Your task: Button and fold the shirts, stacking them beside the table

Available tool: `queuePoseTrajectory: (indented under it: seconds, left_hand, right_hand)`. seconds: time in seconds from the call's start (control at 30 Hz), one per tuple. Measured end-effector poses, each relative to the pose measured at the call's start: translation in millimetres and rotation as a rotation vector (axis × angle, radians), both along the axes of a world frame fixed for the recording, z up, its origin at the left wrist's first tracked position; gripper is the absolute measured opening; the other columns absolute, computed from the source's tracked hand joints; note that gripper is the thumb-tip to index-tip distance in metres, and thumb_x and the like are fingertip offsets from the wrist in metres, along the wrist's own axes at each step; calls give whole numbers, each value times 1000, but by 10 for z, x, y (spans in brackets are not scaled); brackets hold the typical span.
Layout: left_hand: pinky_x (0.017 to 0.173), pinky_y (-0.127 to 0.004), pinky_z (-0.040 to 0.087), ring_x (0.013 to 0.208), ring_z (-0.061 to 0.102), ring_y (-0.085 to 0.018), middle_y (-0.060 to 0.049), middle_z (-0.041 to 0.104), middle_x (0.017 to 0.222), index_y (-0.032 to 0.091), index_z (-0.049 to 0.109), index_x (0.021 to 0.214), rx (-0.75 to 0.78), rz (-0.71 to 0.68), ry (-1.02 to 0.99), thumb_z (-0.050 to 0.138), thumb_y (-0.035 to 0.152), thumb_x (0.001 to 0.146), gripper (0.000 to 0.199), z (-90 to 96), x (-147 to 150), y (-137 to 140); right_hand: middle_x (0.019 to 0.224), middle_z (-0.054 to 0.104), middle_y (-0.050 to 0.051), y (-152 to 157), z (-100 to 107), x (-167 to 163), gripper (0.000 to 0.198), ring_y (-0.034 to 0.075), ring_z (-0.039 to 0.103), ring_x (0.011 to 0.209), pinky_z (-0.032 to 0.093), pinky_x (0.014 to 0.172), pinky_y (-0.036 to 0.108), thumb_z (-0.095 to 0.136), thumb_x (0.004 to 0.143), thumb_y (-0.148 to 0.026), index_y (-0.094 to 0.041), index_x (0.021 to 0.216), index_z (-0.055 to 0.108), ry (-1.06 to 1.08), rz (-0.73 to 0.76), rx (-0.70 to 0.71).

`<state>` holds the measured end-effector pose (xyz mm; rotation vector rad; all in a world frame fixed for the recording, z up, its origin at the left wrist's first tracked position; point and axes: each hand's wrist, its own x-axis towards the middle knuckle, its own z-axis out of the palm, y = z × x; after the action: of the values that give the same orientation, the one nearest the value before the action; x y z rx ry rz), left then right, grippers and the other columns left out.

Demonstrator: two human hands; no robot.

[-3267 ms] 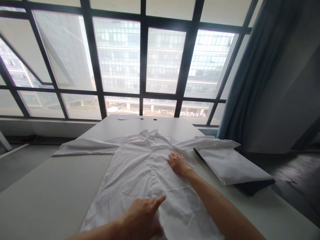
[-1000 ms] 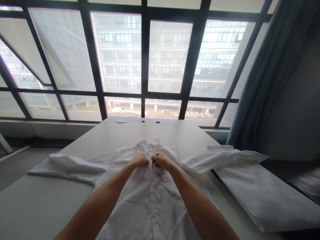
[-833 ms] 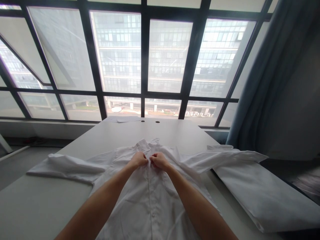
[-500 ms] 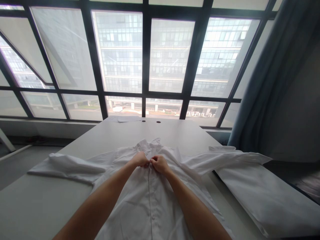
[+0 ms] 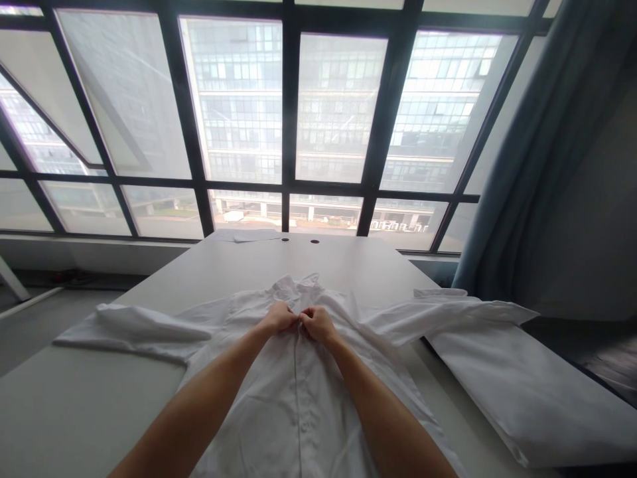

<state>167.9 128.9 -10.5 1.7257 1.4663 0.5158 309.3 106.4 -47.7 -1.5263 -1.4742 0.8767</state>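
A white button-up shirt [image 5: 269, 398] lies front up, its collar away from me and its sleeves spread to both sides. My left hand [image 5: 283, 317] is closed, pinching the front placket a little below the collar. Close against it, my right hand [image 5: 316, 324] also pinches the placket, with the fingertips of both hands almost meeting. Whatever small part sits between the fingertips, such as a button, is hidden. Lower on the placket, buttons show faintly near the bottom of the view.
Under the shirt is a white table [image 5: 119, 411], with two dark round holes near its far edge. Folded white cloth [image 5: 537, 392] rests at the right, partly under the right-hand sleeve. A flat white item [image 5: 249, 236] lies at the far edge. Beyond stand windows and a grey-blue curtain [image 5: 517, 179].
Both hands stay at the same spot on the placket, with only slight finger movement. The whole view has shifted very slightly.
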Motion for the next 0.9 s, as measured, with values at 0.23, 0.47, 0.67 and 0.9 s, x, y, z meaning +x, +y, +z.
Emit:
queuePoseTrajectory:
  seconds: [0.23,0.47,0.67,0.9]
  left_hand:
    - [36,-17,22,36,36,-4,6,53,54,16,61,70,-56,49,-285,58,30,87,23,-81,-95,-96]
    - [37,-16,27,36,40,-5,5,55,51,15,61,66,-63,29,-387,58,22,86,21,-158,-70,-110]
    - [38,-16,31,35,41,-5,6,55,50,14,63,68,-49,16,-417,59,25,85,21,-168,-71,-127]
    - [41,-17,36,38,47,-6,4,60,54,13,66,74,-49,-38,-424,57,24,85,19,-158,-88,-159]
  right_hand:
    - [54,59,-1,-3,9,38,14,10,51,38,35,35,20,60,81,-27,-15,74,61,162,56,-28]
    - [53,57,-3,-61,49,50,18,10,51,41,39,38,20,62,80,-32,-16,73,60,255,89,-14]
    - [56,61,-2,-98,100,58,13,10,53,43,39,41,19,61,79,-28,-16,75,62,307,128,-53]
    - [61,66,-2,-114,158,67,4,10,58,47,43,44,19,61,79,-20,-17,78,60,257,147,-115]
